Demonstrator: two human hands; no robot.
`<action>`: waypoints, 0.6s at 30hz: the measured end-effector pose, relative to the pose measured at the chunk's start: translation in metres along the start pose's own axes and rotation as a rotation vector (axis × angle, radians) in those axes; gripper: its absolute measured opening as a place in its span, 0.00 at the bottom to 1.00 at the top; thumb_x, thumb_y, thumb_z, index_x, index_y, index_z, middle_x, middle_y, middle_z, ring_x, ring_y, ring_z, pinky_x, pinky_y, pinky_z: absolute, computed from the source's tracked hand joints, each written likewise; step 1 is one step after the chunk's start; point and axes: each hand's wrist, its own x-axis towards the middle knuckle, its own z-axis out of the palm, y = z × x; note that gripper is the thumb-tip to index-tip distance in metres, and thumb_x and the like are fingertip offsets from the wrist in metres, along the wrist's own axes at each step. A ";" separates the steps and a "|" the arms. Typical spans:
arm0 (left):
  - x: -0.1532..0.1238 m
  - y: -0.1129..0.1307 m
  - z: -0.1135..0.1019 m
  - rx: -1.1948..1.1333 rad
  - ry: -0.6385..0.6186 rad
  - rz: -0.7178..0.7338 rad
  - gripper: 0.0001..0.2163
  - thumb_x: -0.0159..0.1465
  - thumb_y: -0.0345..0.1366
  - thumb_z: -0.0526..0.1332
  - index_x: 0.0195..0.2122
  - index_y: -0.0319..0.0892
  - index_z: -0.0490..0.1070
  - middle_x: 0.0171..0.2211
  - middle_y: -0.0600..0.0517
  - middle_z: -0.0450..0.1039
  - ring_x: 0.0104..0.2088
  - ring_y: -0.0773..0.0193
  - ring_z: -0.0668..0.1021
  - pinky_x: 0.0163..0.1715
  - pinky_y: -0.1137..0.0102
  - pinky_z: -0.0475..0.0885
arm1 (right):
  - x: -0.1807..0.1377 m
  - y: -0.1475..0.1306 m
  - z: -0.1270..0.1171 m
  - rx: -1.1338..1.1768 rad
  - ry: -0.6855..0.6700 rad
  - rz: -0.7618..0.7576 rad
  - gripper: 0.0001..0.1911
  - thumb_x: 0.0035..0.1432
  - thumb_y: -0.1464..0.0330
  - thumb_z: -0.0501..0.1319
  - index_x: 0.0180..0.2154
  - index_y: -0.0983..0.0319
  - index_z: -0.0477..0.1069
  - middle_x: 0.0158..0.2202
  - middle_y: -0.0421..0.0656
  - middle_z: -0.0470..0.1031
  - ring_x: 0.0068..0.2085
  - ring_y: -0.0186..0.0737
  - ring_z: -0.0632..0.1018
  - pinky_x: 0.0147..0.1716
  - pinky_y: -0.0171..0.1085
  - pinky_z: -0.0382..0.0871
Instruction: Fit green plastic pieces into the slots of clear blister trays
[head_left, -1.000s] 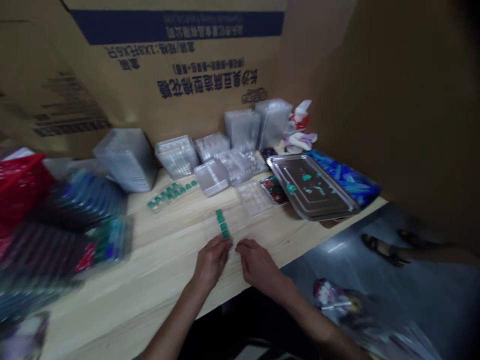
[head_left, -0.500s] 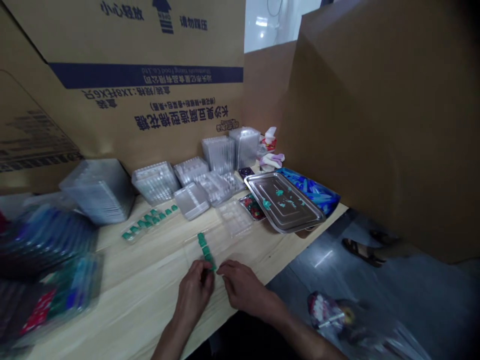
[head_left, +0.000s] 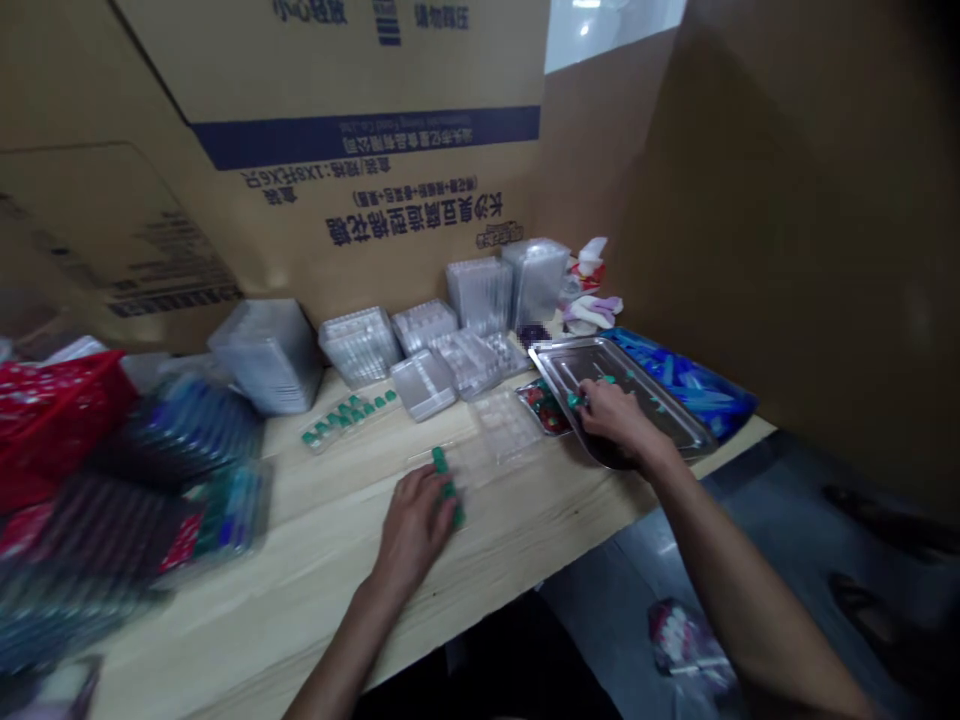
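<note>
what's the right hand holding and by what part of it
The right hand seems to pinch a small green piece at its fingertips, above the metal tray. The piece is too small to tell which part is gripped.

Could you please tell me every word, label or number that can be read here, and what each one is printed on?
"长沙臭豆腐造型棉花糖": large, upside down, on the cardboard carton.
"小心轻放": upside down, cut by the top edge, same carton.
"请勿踩压": upside down, beside it.
"1X8": upside down, in a specification line; the rest is too blurred.
The line in the blue band is too small to read.
</note>
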 end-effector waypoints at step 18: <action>-0.026 -0.043 0.010 0.179 -0.103 -0.012 0.17 0.66 0.35 0.57 0.55 0.44 0.72 0.66 0.39 0.59 0.61 0.45 0.69 0.56 0.49 0.70 | 0.026 0.053 -0.033 -0.032 -0.009 0.188 0.23 0.58 0.73 0.54 0.54 0.69 0.72 0.45 0.58 0.79 0.46 0.51 0.79 0.41 0.39 0.67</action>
